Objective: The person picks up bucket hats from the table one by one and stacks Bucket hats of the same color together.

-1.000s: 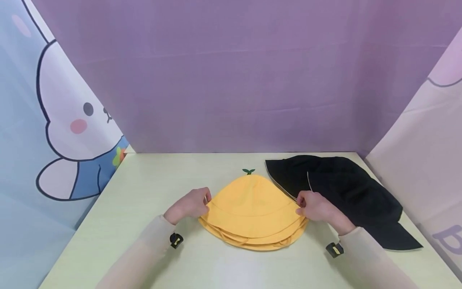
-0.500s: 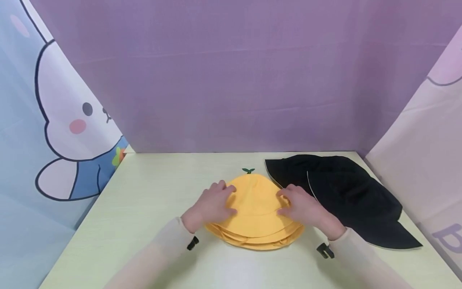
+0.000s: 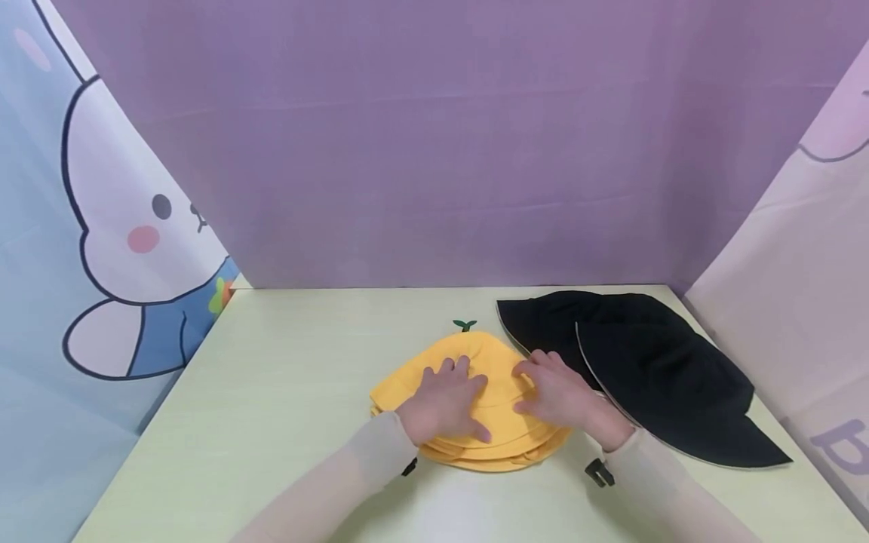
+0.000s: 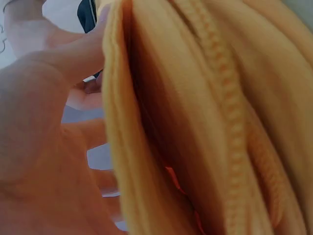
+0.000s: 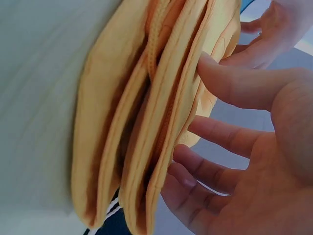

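A yellow bucket hat (image 3: 400, 383) lies flattened on the table, its crown pointing away and topped by a small green sprout (image 3: 465, 326). Several brim layers show along its near edge; whether more than one hat is stacked there I cannot tell. With fingers spread, my left hand (image 3: 444, 401) rests on the middle of the hat. My right hand (image 3: 560, 394) touches its right side, fingers loosely bent. In the right wrist view the thumb and fingertips lie against the outer yellow cloth (image 5: 161, 122), and a cord runs between the folds.
Two overlapping black hats (image 3: 665, 377) with pale edging lie to the right, close beside the yellow one. A pale tabletop (image 3: 292, 354) stretches left and in front. A purple cloth wall (image 3: 434, 151) stands behind, with printed curtains on both sides.
Both hands have let go of the brim's side edges and come inward onto the hat. The left hand has moved right to its middle. The black hats stay in place.
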A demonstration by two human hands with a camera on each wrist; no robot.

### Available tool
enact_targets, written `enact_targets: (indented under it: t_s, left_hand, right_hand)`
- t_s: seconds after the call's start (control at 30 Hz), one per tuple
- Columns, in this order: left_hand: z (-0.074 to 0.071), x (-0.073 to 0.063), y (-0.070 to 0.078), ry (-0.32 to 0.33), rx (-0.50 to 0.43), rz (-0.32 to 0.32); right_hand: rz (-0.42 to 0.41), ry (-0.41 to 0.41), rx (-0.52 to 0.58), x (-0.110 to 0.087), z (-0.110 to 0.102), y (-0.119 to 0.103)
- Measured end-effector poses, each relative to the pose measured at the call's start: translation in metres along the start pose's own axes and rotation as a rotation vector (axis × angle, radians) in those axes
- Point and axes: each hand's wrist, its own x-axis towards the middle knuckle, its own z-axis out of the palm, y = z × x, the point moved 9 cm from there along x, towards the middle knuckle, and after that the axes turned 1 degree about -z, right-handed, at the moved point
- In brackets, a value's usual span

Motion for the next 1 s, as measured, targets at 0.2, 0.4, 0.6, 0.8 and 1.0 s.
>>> enact_targets:
  t_s: [0.2,0.4,0.6,0.8,1.0]
  left_hand:
    - [0.0,0.001,-0.001,0.0,-0.001,-0.017]
    - [0.0,-0.001,-0.01,-0.018,-0.042,-0.049]
    - [0.001,-0.006,-0.038,-0.029,-0.097,-0.109]
    - [-0.001,-0.011,-0.065,-0.022,-0.147,-0.15]
    - [-0.002,-0.021,-0.094,-0.013,-0.2,-0.206]
  right_hand:
    - [0.011,-0.003,-0.015,0.002,0.001,0.001]
    - [-0.015,0.032,0.025,0.005,-0.011,0.006]
    - [0.002,0.134,0.063,0.009,-0.033,0.019]
    - [0.068,0.187,0.045,0.011,-0.056,0.04]
    - [0.113,0.17,0.033,0.013,-0.065,0.069]
